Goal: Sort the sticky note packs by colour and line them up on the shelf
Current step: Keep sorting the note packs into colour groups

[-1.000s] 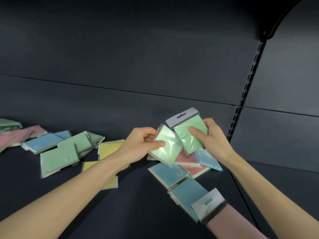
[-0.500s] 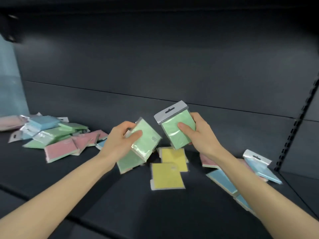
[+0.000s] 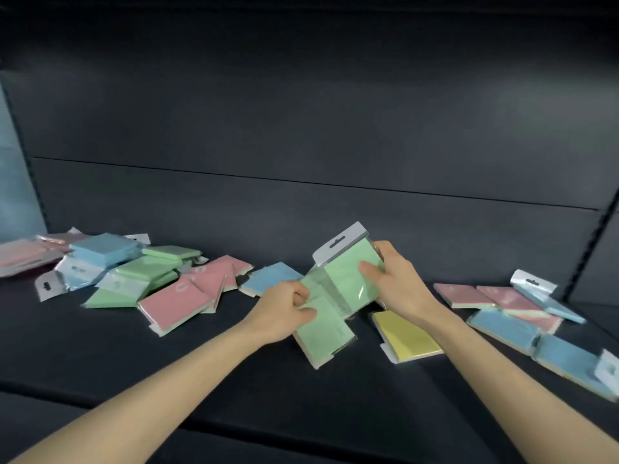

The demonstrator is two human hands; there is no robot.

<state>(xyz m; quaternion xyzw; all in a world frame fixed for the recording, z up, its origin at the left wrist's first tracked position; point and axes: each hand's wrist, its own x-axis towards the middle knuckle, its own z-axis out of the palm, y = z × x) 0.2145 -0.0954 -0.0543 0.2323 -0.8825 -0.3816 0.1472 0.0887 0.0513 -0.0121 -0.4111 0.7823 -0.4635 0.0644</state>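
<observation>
- Grips a green pack (image 3: 348, 272), upright with a white hang tab on top, in the right hand (image 3: 398, 283); fingers curled round its right edge, thumb laid across the face.
- Pinches a second green pack (image 3: 325, 329) in the left hand (image 3: 284, 306), fingers closed on its upper end; possibly another green one sandwiched between the two, too glossy to count.
- Brings both together over the middle of the shelf (image 3: 201, 380), edges touching, nearer the front edge than the back panel (image 3: 301, 128); cannot tell whether the lower pack's corner rests on the shelf.
- Reads as gathering the greens into one stack, with no colour finished.
- Leaves a mixed heap (image 3: 134, 272) toward the left end of the shelf: pink, blue and green packs overlapping at all angles, more greens among them.
- Leaves a yellow pack (image 3: 410, 336) flat just right of the hands and a lone blue pack (image 3: 271, 279) just behind the left hand.
- Leaves pink and blue packs (image 3: 502, 324) strewn toward the right end, some overlapping, one near the front right corner.
- Shows no row standing anywhere along the shelf.
- Judged early in the job: only a handful of greens collected.
- To do: pull the other greens from the left heap, group pink, blue and yellow likewise, then set every group in line along the shelf.
</observation>
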